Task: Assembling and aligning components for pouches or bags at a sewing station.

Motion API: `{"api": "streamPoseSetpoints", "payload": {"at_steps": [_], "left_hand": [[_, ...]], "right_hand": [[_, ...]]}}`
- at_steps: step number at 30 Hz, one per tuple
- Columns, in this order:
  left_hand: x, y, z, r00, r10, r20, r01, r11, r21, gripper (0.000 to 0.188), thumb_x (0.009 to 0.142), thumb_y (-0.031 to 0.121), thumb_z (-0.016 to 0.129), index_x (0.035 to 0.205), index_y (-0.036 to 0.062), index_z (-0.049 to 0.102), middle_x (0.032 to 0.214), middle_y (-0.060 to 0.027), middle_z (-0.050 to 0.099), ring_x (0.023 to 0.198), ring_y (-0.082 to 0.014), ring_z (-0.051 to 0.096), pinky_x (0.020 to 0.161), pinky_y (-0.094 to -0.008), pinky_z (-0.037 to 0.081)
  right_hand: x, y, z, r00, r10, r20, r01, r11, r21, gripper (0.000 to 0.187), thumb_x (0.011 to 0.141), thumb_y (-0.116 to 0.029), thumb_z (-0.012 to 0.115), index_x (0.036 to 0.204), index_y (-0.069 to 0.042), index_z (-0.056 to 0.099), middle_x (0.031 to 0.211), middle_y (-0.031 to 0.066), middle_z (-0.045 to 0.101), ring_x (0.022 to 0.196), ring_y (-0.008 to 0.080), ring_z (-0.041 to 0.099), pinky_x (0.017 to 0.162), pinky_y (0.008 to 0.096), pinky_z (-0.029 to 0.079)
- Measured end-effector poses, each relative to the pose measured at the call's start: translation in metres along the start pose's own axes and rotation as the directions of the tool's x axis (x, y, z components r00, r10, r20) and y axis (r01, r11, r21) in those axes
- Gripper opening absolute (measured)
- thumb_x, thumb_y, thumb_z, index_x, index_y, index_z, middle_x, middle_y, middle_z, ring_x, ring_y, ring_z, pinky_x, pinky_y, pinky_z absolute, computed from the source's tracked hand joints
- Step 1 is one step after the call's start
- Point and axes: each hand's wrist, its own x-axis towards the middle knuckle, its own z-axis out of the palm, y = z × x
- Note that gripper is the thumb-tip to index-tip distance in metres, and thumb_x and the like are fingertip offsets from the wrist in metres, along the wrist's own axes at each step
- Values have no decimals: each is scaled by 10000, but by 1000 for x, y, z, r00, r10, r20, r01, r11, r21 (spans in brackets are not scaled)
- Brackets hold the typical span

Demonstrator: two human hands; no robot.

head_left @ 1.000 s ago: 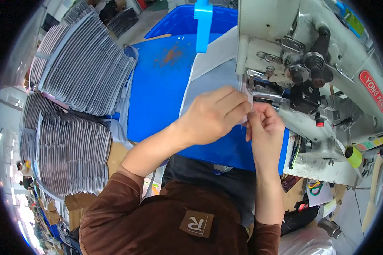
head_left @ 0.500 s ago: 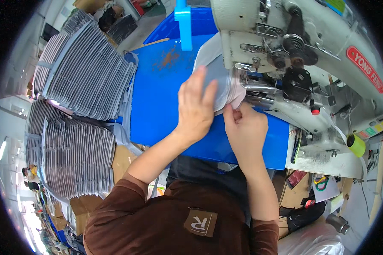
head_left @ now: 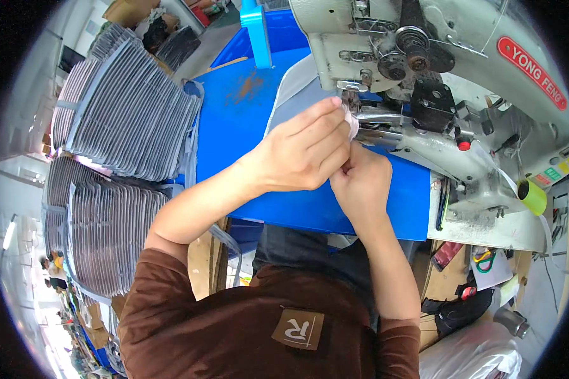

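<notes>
A flat grey fabric piece with a white edge (head_left: 295,95) lies under the needle area of a sewing machine (head_left: 335,57). My left hand (head_left: 303,150) reaches across it, fingers closed together on a pale pinkish fold (head_left: 351,124) beside the machine's metal arm. Just below, my right hand (head_left: 363,183) is closed, thumb and fingers pinching the near edge of the same piece. The two hands nearly touch, and the left one covers much of the fabric. What lies between the right fingertips is mostly hidden.
A blue work board (head_left: 234,139) spreads under the hands. Tied stacks of grey pieces (head_left: 129,110) stand to the left. A light-blue upright post (head_left: 257,38) rises at the back, near a blue bin (head_left: 224,57). Green-handled scissors (head_left: 485,262) lie at lower right.
My left hand has gone from spread fingers flat on the fabric to a closed grip nearer the needle. My right hand has stayed low at the edge. The view has shifted slightly.
</notes>
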Motion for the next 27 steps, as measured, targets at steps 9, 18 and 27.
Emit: {"api": "streamPoseSetpoints", "payload": {"at_steps": [9,18,27], "left_hand": [[5,6,13,976,-211,47,216,965,-145,283,687,142,640,921,-13,674,998,-108,661,989,-270,638,944,-444,510],[7,10,15,912,-375,167,402,899,-174,147,702,163,644,818,74,661,928,-54,567,904,-259,555,767,-386,415],[9,3,-10,857,-457,240,507,833,-223,148,780,68,738,923,33,719,979,-101,582,888,-266,573,775,-353,448]], "right_hand": [[11,14,2,997,-51,55,48,998,48,142,766,-120,712,726,-41,602,652,157,630,575,368,618,528,444,486],[14,8,-7,997,66,35,-71,984,165,92,796,-137,676,798,-48,654,624,162,615,557,352,627,514,428,497],[24,11,6,998,57,-23,-47,945,325,185,768,-154,675,644,-26,626,610,192,607,580,383,626,552,467,494]]}}
